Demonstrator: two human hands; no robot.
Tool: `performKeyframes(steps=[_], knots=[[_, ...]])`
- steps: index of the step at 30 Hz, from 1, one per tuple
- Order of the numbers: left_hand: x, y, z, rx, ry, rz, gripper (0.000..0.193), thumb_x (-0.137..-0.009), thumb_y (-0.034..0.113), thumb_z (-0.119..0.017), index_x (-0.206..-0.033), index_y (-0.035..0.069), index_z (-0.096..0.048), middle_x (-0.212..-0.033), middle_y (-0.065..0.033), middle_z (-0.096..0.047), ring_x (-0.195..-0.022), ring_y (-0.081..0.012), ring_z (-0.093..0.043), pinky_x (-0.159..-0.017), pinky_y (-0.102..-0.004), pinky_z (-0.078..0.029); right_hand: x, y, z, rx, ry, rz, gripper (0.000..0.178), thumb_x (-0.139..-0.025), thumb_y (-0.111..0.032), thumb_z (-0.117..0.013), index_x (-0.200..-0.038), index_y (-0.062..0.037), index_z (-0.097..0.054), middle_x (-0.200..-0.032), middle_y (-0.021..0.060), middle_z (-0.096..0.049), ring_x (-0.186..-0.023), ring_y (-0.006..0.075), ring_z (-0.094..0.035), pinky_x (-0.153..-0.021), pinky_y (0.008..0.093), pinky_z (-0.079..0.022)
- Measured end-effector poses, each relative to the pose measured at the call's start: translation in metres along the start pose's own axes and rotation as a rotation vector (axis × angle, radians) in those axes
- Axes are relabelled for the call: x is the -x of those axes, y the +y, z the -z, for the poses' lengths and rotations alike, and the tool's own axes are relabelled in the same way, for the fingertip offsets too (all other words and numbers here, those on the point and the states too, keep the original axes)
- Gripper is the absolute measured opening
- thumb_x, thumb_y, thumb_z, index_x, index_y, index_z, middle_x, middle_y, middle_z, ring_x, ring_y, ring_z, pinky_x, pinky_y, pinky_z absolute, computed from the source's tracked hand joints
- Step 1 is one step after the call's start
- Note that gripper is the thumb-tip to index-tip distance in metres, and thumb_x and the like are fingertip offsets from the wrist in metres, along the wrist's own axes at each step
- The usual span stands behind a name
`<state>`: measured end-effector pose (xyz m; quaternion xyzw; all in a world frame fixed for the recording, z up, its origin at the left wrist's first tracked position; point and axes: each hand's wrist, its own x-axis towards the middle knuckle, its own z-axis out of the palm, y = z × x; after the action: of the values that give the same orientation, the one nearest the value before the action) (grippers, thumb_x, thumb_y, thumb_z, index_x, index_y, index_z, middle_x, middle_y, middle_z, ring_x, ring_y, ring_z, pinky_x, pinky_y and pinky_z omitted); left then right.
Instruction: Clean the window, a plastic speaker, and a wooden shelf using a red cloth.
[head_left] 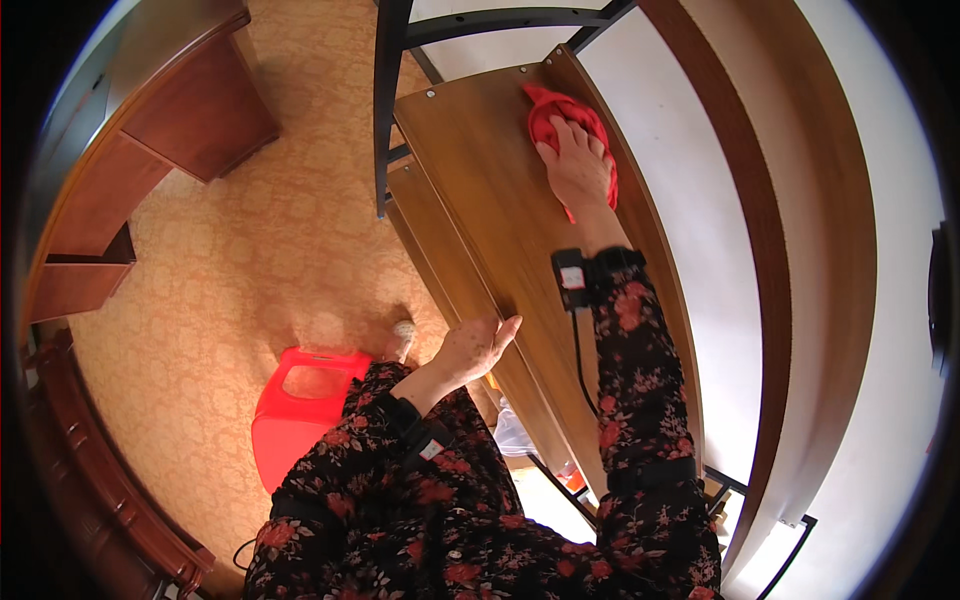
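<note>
My right hand (580,178) presses a crumpled red cloth (546,104) against the brown wooden shelf board (490,180), close to its raised back edge at the far end. The fingers are bent over the cloth, which sticks out around them. Nearer to me, my left hand (468,350) grips the front edge of the same board. Its thumb lies on top, while the fingers curl below the edge and are partly hidden.
A black metal frame (384,110) bears the shelf, with a lower board (425,205) beneath. A red plastic stool (290,425) stands at my left on the patterned floor. Wooden furniture (200,110) lines the far left; a white wall (690,180) rises at the right.
</note>
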<state>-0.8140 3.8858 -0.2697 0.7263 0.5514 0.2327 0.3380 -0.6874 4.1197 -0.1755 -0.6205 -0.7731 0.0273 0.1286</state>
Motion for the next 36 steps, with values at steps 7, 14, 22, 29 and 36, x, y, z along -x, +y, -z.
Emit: performKeyframes(steps=[7,14,22,29,36], knots=[[-0.010,-0.020,-0.003,-0.068,0.124,-0.246,0.046,-0.098,0.040,-0.037,-0.085,0.001,-0.059,-0.070,-0.0202,-0.059,-0.061,-0.0388,-0.058,-0.055,-0.0446,-0.050,0.152,0.075,-0.002,0.098,0.158,-0.115,0.052,-0.089,-0.037,-0.053,-0.136,-0.0194,-0.040,-0.135,0.0100,-0.045,-0.122,0.0334,-0.040,-0.102,0.0471,-0.033],[-0.004,0.018,0.029,0.429,-0.130,0.261,0.056,-0.096,0.049,-0.035,-0.093,-0.001,-0.058,-0.080,-0.0151,-0.064,-0.065,-0.0274,-0.063,-0.064,-0.0333,-0.053,0.374,0.153,0.027,0.056,0.029,-0.663,0.053,-0.090,-0.037,-0.052,-0.136,-0.0139,-0.039,-0.130,0.0144,-0.047,-0.121,0.0343,-0.041,-0.100,0.0455,-0.034],[-0.013,0.015,0.040,0.326,-0.267,0.306,0.060,-0.096,0.050,-0.027,-0.097,-0.003,-0.055,-0.083,-0.0169,-0.066,-0.067,-0.0250,-0.066,-0.069,-0.0333,-0.051,0.461,0.185,0.014,0.142,-0.038,-1.033,0.055,-0.091,-0.048,-0.043,-0.137,-0.0188,-0.037,-0.134,0.0109,-0.044,-0.116,0.0395,-0.044,-0.092,0.0503,-0.042],[-0.019,0.015,0.048,0.301,-0.357,0.249,0.084,-0.089,0.068,-0.023,-0.080,-0.005,-0.064,-0.074,-0.0183,-0.065,-0.068,-0.0267,-0.066,-0.071,-0.0357,-0.050,0.390,0.118,0.020,0.041,0.034,-0.902,0.049,-0.089,-0.040,-0.051,-0.131,-0.0164,-0.044,-0.131,0.0110,-0.047,-0.115,0.0387,-0.043,-0.093,0.0489,-0.040],[-0.032,-0.006,0.090,0.415,-0.571,0.360,0.066,-0.092,0.059,-0.038,-0.100,-0.002,-0.060,-0.077,-0.0100,-0.064,-0.070,-0.0188,-0.064,-0.064,-0.0294,-0.049,0.233,0.026,0.014,0.074,0.076,-0.601,0.046,-0.087,-0.036,-0.056,-0.128,-0.0142,-0.047,-0.132,0.0110,-0.047,-0.120,0.0357,-0.040,-0.101,0.0466,-0.033]])
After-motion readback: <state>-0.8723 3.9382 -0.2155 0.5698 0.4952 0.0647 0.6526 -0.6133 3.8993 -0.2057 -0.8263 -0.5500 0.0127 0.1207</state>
